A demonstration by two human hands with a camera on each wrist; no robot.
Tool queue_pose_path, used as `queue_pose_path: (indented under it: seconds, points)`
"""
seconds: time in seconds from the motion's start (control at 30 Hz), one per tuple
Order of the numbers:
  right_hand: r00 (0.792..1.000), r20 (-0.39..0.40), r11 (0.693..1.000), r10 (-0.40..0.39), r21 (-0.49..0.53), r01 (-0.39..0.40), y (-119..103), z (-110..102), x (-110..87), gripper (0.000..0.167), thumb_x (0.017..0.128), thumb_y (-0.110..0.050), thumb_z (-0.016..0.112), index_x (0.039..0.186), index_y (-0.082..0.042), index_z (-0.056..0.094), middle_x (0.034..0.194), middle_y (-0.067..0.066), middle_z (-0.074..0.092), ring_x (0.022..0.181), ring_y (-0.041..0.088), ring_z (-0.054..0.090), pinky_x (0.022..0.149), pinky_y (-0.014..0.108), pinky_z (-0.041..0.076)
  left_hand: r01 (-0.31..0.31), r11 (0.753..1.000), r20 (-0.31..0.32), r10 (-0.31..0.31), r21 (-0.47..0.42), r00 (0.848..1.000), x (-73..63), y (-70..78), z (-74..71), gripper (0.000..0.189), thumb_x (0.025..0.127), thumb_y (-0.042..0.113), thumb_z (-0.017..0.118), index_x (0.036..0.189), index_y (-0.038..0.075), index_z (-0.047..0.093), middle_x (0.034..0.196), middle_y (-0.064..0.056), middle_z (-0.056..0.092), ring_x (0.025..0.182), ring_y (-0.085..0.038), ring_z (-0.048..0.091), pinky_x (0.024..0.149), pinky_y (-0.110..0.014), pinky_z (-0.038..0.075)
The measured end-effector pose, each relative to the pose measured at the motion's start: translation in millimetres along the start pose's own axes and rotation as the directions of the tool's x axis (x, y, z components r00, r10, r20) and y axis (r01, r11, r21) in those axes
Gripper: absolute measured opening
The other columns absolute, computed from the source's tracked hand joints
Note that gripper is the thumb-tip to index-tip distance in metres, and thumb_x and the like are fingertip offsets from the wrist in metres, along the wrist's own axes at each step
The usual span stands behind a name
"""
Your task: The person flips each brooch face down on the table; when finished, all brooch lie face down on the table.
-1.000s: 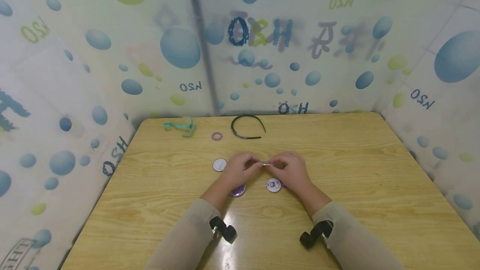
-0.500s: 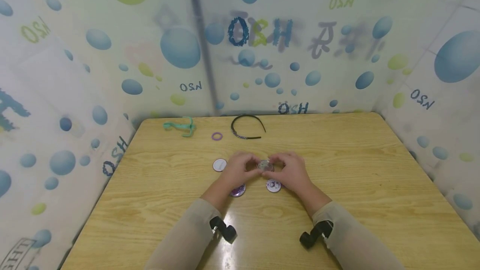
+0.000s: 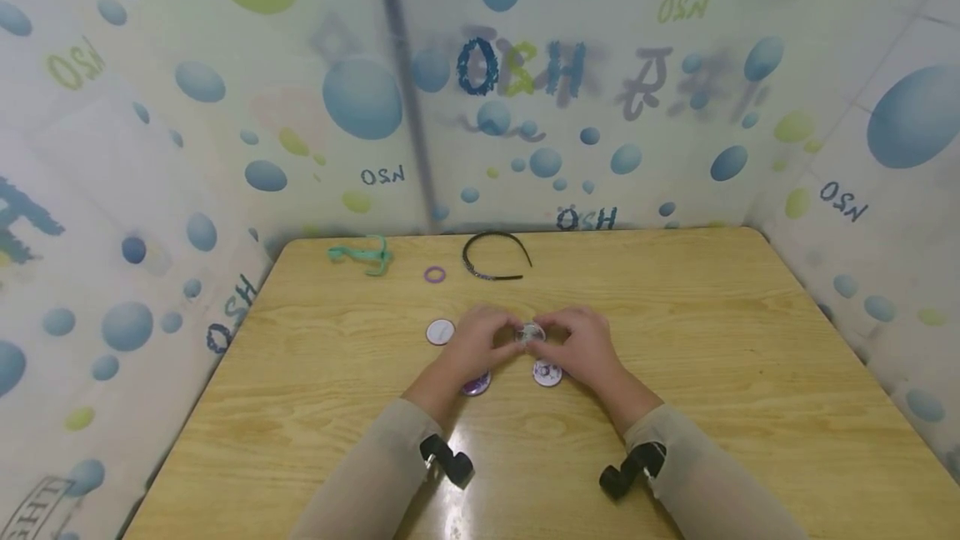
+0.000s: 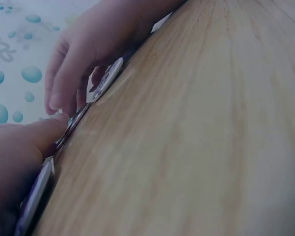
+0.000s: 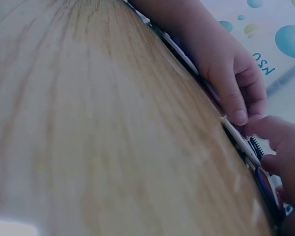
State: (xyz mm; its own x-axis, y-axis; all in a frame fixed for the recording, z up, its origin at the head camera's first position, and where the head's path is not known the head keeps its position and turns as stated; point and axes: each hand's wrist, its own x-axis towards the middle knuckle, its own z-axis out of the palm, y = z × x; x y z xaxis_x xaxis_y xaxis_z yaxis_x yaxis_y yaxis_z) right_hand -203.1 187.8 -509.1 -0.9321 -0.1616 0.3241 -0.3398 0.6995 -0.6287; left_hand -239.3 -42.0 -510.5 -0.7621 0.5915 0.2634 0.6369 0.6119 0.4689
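Observation:
In the head view, a small shiny silver disc point(image 3: 531, 333) lies between my two hands over the middle of the table. My left hand point(image 3: 476, 346) pinches its left side between thumb and fingers, and my right hand point(image 3: 581, 342) pinches the right side. Just below the right hand is a white button badge with a purple print point(image 3: 547, 373). A glossy purple button badge point(image 3: 476, 383) pokes out from under my left hand. Left of that hand lies a plain white disc point(image 3: 440, 332) with a dark rim. In the left wrist view, the left thumb point(image 4: 51, 130) presses close above the table.
Towards the back of the wooden table point(image 3: 712, 298) lie a mint-green pronged piece point(image 3: 363, 255), a purple ring point(image 3: 434, 274) and a black headband point(image 3: 480, 272) with sparkly trim. Walls with printed blue and green dots enclose the back and sides.
The held disc, edge-on a second ago, has been turned so that its silvery face shows. Both hands stay in nearly the same place; the badges and other things have not moved.

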Motion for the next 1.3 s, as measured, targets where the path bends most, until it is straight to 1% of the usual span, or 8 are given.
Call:
queue_pose_path:
  seconds: [0.27,0.4,0.6,0.73,0.83,1.07,1.2,1.3]
  points:
    - [0.984,-0.126,0.992,-0.127,-0.013,0.126,2,-3,3.0,0.025,0.089,-0.023,0.088,0.110,-0.010,0.083,0.106,0.006,0.081,0.088,0.024,0.068,0.083,0.047,0.053,-0.036,0.995,-0.029,0.039,0.095,0.999,1.9,7.9,0.1,0.027,0.104,0.038,0.067,0.118,0.016,0.075,0.121,-0.001,0.075,0.119,-0.026,0.062,0.109,-0.046,0.045]
    - [0.977,-0.161,0.989,-0.143,-0.054,0.136,7,-9,3.9,0.022,0.090,-0.020,0.085,0.110,-0.010,0.083,0.105,0.006,0.081,0.094,0.028,0.070,0.091,0.051,0.051,-0.009,0.984,-0.033,0.015,0.177,0.999,5.7,14.3,0.6,0.032,0.107,0.042,0.061,0.120,0.017,0.075,0.124,-0.001,0.075,0.121,-0.027,0.063,0.111,-0.048,0.043]
    - [0.987,-0.157,0.993,-0.032,-0.118,0.014,21,-19,-1.2,0.039,0.090,-0.023,0.083,0.125,-0.008,0.077,0.110,0.010,0.078,0.107,0.035,0.067,0.102,0.058,0.046,0.034,0.962,-0.001,-0.035,0.272,0.999,12.7,25.4,4.5,0.040,0.108,0.050,0.054,0.126,0.020,0.073,0.129,0.000,0.073,0.125,-0.027,0.063,0.113,-0.050,0.041]
    - [0.991,-0.117,0.986,0.058,-0.148,-0.076,28,-27,-6.8,0.049,0.091,-0.031,0.082,0.132,-0.005,0.073,0.111,0.015,0.073,0.117,0.042,0.061,0.108,0.061,0.039,-0.031,0.971,-0.056,0.045,0.237,0.997,20.0,32.3,11.0,0.035,0.105,0.043,0.061,0.123,0.016,0.073,0.124,-0.003,0.073,0.120,-0.028,0.064,0.109,-0.046,0.046]
    - [0.989,-0.083,0.978,0.120,-0.161,-0.132,32,-33,-10.9,0.051,0.094,-0.037,0.079,0.132,-0.004,0.073,0.112,0.017,0.070,0.120,0.044,0.057,0.105,0.062,0.039,-0.082,0.978,-0.090,0.101,0.194,0.991,28.2,36.6,18.0,0.030,0.104,0.035,0.066,0.122,0.013,0.074,0.121,-0.004,0.074,0.118,-0.027,0.065,0.108,-0.044,0.047]
    - [0.982,-0.025,0.962,0.189,-0.195,-0.190,34,-39,-12.6,0.048,0.092,-0.049,0.078,0.123,-0.011,0.078,0.117,0.011,0.073,0.113,0.037,0.056,0.097,0.060,0.037,-0.013,0.990,-0.001,0.013,0.137,1.000,43.6,41.9,32.0,0.036,0.104,0.035,0.065,0.132,0.014,0.071,0.135,-0.005,0.068,0.131,-0.027,0.059,0.115,-0.046,0.042]
    - [0.979,-0.008,0.960,0.203,-0.194,-0.201,33,-39,-12.1,0.050,0.089,-0.052,0.081,0.120,-0.014,0.080,0.114,0.009,0.074,0.109,0.035,0.056,0.095,0.059,0.037,0.049,0.989,0.055,-0.057,0.138,0.997,45.6,42.5,35.0,0.041,0.104,0.041,0.065,0.138,0.018,0.069,0.145,-0.004,0.062,0.139,-0.027,0.052,0.118,-0.050,0.038]
    - [0.980,-0.003,0.961,0.201,-0.191,-0.198,34,-41,-11.9,0.048,0.088,-0.053,0.083,0.120,-0.017,0.080,0.113,0.006,0.075,0.108,0.033,0.057,0.095,0.058,0.036,0.065,0.988,0.071,-0.076,0.142,0.995,45.9,44.0,35.8,0.044,0.103,0.045,0.067,0.140,0.020,0.068,0.148,-0.003,0.059,0.142,-0.027,0.049,0.118,-0.051,0.037]
